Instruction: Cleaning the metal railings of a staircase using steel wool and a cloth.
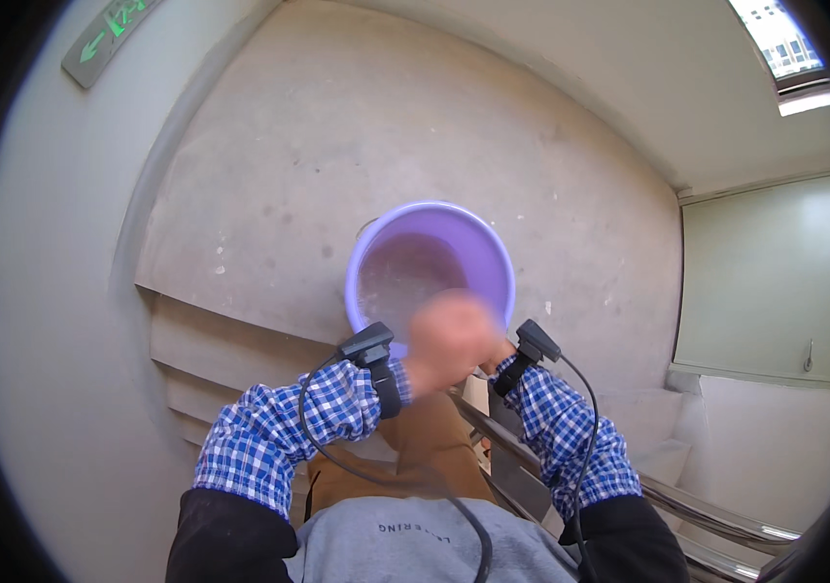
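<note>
A purple bucket (488,255) stands on the landing in front of me, with cloudy greyish water (405,274) inside. My left hand (449,338) is over the bucket's near rim, its fingers smeared by motion. Close against it is my right hand (499,354), mostly hidden behind the left one. Whether anything is held between the two hands cannot be made out. Both forearms wear blue checked sleeve covers, and a black device is strapped at each wrist.
Steps (230,335) drop away at the near left of the concrete landing (289,185). A metal handrail (716,513) runs along the lower right. A pale green cabinet door (775,282) is at the right, and a lit green sign (104,39) hangs upper left.
</note>
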Action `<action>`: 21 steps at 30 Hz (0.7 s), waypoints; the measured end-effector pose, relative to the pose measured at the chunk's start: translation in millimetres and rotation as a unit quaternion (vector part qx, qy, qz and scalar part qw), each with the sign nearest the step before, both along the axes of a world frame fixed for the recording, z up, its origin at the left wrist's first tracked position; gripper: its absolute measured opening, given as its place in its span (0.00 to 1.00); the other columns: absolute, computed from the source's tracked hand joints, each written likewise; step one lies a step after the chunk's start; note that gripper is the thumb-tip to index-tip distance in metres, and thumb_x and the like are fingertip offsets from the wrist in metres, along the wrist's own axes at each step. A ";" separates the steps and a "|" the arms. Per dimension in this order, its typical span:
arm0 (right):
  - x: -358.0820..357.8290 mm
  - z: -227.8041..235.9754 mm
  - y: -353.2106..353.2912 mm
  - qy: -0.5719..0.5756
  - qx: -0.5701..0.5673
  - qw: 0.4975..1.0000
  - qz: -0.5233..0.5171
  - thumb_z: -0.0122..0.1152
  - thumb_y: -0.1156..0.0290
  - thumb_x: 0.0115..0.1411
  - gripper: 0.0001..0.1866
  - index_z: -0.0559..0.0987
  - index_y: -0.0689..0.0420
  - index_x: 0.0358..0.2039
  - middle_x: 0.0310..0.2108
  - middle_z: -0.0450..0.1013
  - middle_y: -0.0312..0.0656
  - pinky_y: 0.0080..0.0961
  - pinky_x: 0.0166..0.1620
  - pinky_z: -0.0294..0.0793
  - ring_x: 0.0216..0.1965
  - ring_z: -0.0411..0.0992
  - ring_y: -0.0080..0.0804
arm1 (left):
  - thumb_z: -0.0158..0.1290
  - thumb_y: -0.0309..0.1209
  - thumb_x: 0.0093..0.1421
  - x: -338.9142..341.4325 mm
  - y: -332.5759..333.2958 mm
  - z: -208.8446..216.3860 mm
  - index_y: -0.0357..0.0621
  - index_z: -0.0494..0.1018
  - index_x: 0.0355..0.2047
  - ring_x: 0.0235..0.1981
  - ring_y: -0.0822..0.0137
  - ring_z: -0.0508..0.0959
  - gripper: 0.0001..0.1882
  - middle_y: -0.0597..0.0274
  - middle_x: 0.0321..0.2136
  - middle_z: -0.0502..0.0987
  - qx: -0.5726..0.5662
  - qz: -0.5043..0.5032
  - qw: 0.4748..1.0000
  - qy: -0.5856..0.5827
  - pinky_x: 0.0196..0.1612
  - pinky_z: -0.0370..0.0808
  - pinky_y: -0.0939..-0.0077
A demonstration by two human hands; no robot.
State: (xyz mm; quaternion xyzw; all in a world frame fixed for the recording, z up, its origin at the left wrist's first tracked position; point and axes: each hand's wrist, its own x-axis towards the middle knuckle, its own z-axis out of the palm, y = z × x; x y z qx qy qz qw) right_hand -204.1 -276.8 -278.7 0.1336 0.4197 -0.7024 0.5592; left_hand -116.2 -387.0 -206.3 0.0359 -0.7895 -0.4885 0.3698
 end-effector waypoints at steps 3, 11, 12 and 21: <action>10.2 14.5 -10.0 0.527 0.075 0.783 0.320 0.55 0.64 0.55 0.13 0.75 0.61 0.34 0.29 0.74 0.42 0.26 0.35 0.70 0.32 0.72 0.31 | 0.54 0.27 0.34 31.2 3.2 -6.8 0.51 0.66 0.12 0.21 0.64 0.67 0.07 0.65 0.18 0.63 -0.153 -0.032 0.988 0.005 0.21 0.65 0.70; 14.6 -13.7 -2.2 0.707 0.004 0.473 0.527 0.59 0.65 0.38 0.11 0.77 0.56 0.23 0.22 0.73 0.47 0.38 0.30 0.70 0.27 0.72 0.47 | 0.54 0.32 0.38 54.0 37.6 -22.4 0.54 0.71 0.17 0.25 0.65 0.69 0.04 0.68 0.21 0.67 -0.264 -0.150 0.953 -0.027 0.25 0.66 0.72; 11.3 -21.4 1.8 0.717 -0.002 0.451 0.531 0.58 0.63 0.39 0.11 0.77 0.55 0.23 0.21 0.73 0.46 0.39 0.29 0.70 0.26 0.72 0.47 | 0.54 0.31 0.38 52.0 36.4 -25.3 0.53 0.71 0.18 0.25 0.65 0.69 0.04 0.67 0.22 0.67 -0.269 -0.154 0.950 -0.040 0.25 0.66 0.72; 31.9 14.3 -35.8 0.529 0.257 0.803 0.096 0.40 0.50 0.61 0.27 0.76 0.64 0.28 0.27 0.73 0.54 0.37 0.38 0.69 0.32 0.73 0.45 | 0.42 0.50 0.56 40.7 -42.9 -43.1 0.36 0.62 0.43 0.40 0.51 0.73 0.28 0.48 0.43 0.68 0.570 -0.139 0.693 -0.418 0.32 0.75 0.56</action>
